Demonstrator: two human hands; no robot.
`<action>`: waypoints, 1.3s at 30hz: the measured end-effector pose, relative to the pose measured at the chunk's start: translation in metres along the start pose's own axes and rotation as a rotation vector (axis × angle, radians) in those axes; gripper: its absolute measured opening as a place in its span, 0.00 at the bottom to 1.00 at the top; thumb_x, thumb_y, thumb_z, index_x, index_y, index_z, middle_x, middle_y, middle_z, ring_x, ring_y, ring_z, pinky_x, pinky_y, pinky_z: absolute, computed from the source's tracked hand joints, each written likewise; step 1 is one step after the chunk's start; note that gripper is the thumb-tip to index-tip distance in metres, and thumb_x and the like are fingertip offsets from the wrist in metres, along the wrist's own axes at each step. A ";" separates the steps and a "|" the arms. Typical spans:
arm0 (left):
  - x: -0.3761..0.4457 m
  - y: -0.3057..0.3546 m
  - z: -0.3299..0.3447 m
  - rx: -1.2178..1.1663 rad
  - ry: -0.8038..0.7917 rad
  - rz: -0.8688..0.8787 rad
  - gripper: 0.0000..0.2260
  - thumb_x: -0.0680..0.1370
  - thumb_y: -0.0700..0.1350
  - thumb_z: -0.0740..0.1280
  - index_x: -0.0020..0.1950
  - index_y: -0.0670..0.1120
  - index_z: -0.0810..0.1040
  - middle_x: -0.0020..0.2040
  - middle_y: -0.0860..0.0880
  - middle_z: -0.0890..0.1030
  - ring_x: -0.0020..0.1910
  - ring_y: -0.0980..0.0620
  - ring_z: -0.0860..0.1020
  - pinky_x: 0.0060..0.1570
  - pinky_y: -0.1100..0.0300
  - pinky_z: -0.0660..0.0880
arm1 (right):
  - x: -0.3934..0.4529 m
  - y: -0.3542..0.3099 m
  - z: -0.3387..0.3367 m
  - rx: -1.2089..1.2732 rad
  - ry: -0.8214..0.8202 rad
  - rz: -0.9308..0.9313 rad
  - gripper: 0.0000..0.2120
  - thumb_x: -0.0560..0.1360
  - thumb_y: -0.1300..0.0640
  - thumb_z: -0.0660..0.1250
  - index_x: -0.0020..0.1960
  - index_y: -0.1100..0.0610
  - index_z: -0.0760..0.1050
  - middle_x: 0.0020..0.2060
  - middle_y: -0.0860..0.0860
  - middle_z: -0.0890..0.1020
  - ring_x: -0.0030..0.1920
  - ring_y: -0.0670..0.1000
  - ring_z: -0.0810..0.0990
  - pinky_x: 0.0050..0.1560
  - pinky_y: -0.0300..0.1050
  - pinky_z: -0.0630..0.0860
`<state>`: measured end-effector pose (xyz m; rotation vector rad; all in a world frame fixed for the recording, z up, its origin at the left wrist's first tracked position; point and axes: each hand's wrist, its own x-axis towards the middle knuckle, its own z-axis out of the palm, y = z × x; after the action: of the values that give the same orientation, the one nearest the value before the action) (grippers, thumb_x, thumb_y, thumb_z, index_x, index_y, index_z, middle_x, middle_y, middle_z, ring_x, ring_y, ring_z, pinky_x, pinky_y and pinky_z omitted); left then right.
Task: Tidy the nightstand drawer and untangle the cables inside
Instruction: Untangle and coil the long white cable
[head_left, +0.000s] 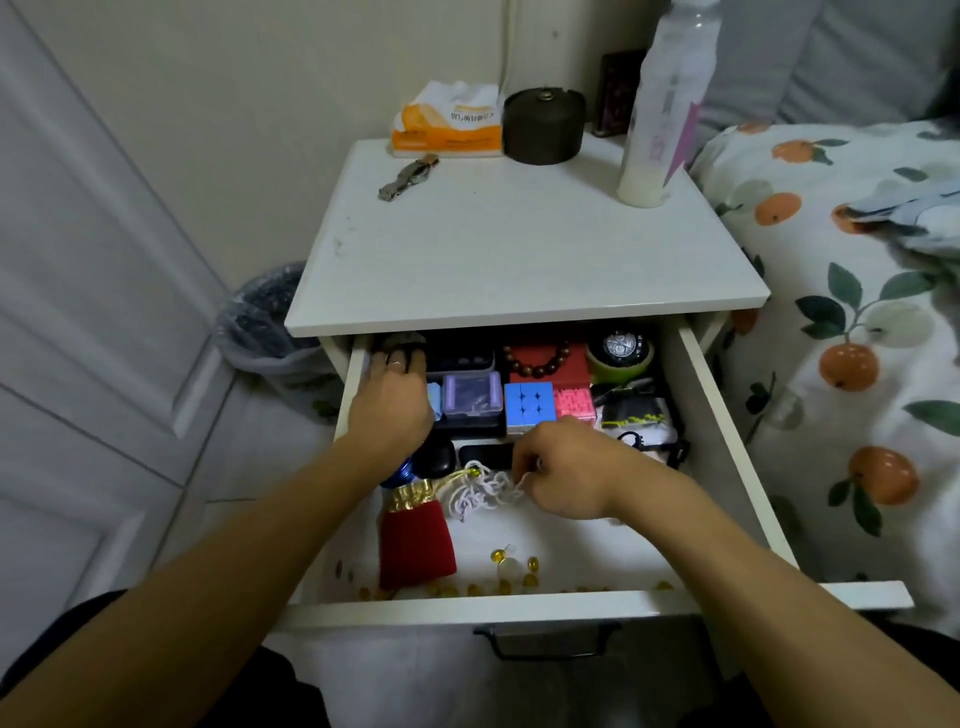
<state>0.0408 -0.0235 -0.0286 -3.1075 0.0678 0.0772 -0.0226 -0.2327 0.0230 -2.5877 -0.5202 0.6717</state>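
Two hands placed inside open drawer (727, 415). White cable (483, 493) bunched in tangle on drawer floor, near front, between red pouch (415, 545) and right hand (561, 467). Right hand nearer: fingers curled, tangle's right end pinched; bundle trails left from it. Left hand (389, 400) reached to back-left corner, fingers hidden, grip cannot be told. Pull rightward judged likely.

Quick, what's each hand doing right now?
Left hand: reaching into the drawer's back left; grip cannot be told.
Right hand: pinching the tangled white cable.
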 end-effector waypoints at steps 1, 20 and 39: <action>-0.001 0.002 0.001 0.032 0.008 0.013 0.30 0.77 0.43 0.64 0.77 0.39 0.58 0.70 0.38 0.69 0.69 0.39 0.65 0.69 0.51 0.63 | 0.001 -0.001 0.002 -0.005 -0.012 -0.006 0.12 0.74 0.59 0.61 0.52 0.54 0.81 0.52 0.54 0.81 0.53 0.56 0.78 0.52 0.49 0.78; 0.002 0.000 0.001 -0.015 -0.177 0.048 0.38 0.76 0.47 0.65 0.80 0.41 0.48 0.79 0.41 0.53 0.78 0.41 0.52 0.75 0.45 0.50 | 0.002 -0.005 0.008 -0.042 -0.034 -0.030 0.12 0.75 0.60 0.61 0.54 0.55 0.80 0.53 0.53 0.81 0.53 0.54 0.79 0.53 0.50 0.79; -0.070 -0.015 -0.031 -0.558 -0.231 0.417 0.26 0.74 0.60 0.72 0.70 0.57 0.72 0.59 0.61 0.76 0.55 0.62 0.74 0.54 0.70 0.71 | 0.001 -0.006 0.003 0.321 0.180 -0.054 0.07 0.74 0.61 0.65 0.44 0.51 0.80 0.41 0.47 0.81 0.40 0.45 0.76 0.40 0.41 0.73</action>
<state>-0.0271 -0.0070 0.0064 -3.5327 0.8191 0.5521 -0.0251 -0.2260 0.0229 -2.2951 -0.3883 0.4557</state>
